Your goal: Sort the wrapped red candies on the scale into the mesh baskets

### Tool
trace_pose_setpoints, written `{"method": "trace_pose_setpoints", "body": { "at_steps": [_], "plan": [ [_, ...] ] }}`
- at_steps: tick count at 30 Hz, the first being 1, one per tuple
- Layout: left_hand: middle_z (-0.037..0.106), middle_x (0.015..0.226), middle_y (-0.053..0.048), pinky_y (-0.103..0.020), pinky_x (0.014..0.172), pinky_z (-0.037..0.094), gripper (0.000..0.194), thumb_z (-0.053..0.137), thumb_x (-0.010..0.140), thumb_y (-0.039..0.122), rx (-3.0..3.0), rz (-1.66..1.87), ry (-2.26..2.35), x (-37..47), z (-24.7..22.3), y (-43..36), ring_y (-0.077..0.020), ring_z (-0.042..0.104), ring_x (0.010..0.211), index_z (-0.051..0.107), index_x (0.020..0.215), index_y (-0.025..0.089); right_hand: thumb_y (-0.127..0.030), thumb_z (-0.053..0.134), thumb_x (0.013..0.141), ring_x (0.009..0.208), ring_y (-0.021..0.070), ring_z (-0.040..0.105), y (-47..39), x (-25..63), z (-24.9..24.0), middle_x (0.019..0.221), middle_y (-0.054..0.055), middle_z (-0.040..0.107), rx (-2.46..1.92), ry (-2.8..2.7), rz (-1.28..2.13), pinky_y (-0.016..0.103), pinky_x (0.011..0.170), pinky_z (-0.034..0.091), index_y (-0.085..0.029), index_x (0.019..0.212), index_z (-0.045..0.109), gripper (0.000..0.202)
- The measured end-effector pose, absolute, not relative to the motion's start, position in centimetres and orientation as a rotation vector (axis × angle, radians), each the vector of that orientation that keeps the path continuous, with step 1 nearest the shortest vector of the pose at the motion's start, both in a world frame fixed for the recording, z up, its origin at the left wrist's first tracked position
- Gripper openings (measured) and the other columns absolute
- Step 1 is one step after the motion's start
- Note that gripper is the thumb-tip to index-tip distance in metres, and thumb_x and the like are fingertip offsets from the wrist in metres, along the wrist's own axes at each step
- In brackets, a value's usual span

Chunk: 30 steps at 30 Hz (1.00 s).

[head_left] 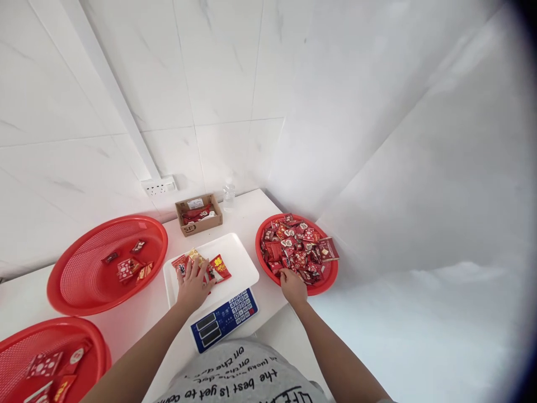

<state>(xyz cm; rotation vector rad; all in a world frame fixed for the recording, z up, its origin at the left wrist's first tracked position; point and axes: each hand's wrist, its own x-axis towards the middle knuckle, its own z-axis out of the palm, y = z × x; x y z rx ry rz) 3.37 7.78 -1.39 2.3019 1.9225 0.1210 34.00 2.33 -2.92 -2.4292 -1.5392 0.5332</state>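
My left hand (pixel 193 284) lies over several small packets on the white tray of a scale (pixel 241 263), its fingers spread. A red and yellow packet (pixel 220 268) shows just right of those fingers. On the right, my right hand (pixel 293 286) is at the near edge of a red basket (pixel 331 280) heaped with red packets (pixel 300 258). Its fingers are pressed together at the packets, and whatever they hold is hidden. The blue scale panel (pixel 225 319) faces me below the tray.
Two more red baskets, one at the left (pixel 79 263) and one at the lower left (pixel 98 341), hold a few packets. Behind the scale stand a cardboard box (pixel 202 225) with red packets and a clear bottle (pixel 229 196) by the wall.
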Motion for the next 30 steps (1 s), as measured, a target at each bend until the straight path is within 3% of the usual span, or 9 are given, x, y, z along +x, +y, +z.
{"method": "trace_pose_setpoints", "body": {
  "at_steps": [10,15,18,21,24,28,30],
  "plan": [
    [0.031,0.144,-0.008,-0.054,0.106,0.018,0.054,0.035,0.086,0.043,2.269,0.391,1.64,1.6,-3.0,1.8,-0.0254,0.015,0.136,0.032,0.137,0.024,-0.025,0.033,0.086,0.084,0.0162,0.059,2.7,33.7,-2.6,0.095,0.003,0.067,-2.475,-1.493,0.504,0.024,0.062,0.037,-0.024,0.099,0.06,0.031],
    [0.034,0.143,-0.009,-0.053,0.105,0.02,0.055,0.038,0.086,0.04,2.201,0.456,1.65,1.0,-3.3,0.7,-0.0257,0.016,0.135,0.03,0.137,0.024,-0.024,0.034,0.085,0.086,0.0163,0.059,2.7,34.0,-2.9,0.097,0.002,0.066,-2.479,-1.461,0.595,0.025,0.065,0.038,-0.026,0.098,0.06,0.03],
    [0.036,0.141,-0.009,-0.053,0.105,0.021,0.052,0.037,0.086,0.037,2.162,0.506,1.682,1.4,-2.9,0.9,-0.0256,0.018,0.135,0.032,0.137,0.024,-0.026,0.038,0.082,0.093,0.0181,0.057,3.3,34.5,-3.3,0.109,0.003,0.061,-2.397,-1.459,0.62,0.027,0.072,0.041,-0.025,0.109,0.056,0.032],
    [0.04,0.139,-0.009,-0.054,0.104,0.022,0.051,0.039,0.086,0.037,2.141,0.543,1.698,2.3,-2.6,1.3,-0.0254,0.021,0.134,0.034,0.135,0.025,-0.028,0.041,0.081,0.112,0.0213,0.046,5.1,34.9,-3.4,0.124,0.008,0.049,-2.279,-1.54,0.478,0.03,0.086,0.039,-0.022,0.119,0.051,0.04],
    [0.038,0.14,-0.009,-0.053,0.104,0.023,0.05,0.039,0.086,0.038,2.148,0.566,1.7,3.4,-2.6,1.7,-0.0251,0.021,0.134,0.035,0.135,0.025,-0.034,0.04,0.083,0.125,0.0227,0.032,7.9,34.7,-3.4,0.136,0.006,0.038,-2.195,-1.683,0.363,0.035,0.1,0.028,-0.023,0.127,0.045,0.045],
    [0.035,0.142,-0.012,-0.053,0.105,0.022,0.051,0.039,0.086,0.04,2.15,0.536,1.719,4.6,-2.7,2.1,-0.0264,0.019,0.135,0.037,0.133,0.021,-0.041,0.046,0.081,0.133,0.0253,0.014,10.5,34.7,-3.8,0.145,0.004,0.024,-2.214,-1.86,0.427,0.045,0.105,0.013,-0.029,0.132,0.037,0.054],
    [0.035,0.141,-0.013,-0.054,0.104,0.022,0.051,0.039,0.086,0.041,2.148,0.526,1.723,5.0,-2.7,2.4,-0.0273,0.02,0.134,0.039,0.133,0.02,-0.036,0.048,0.08,0.132,0.0247,0.016,10.7,35.2,-4.0,0.144,0.004,0.028,-2.204,-1.951,0.447,0.046,0.104,0.011,-0.03,0.129,0.041,0.05]
  ]
}}
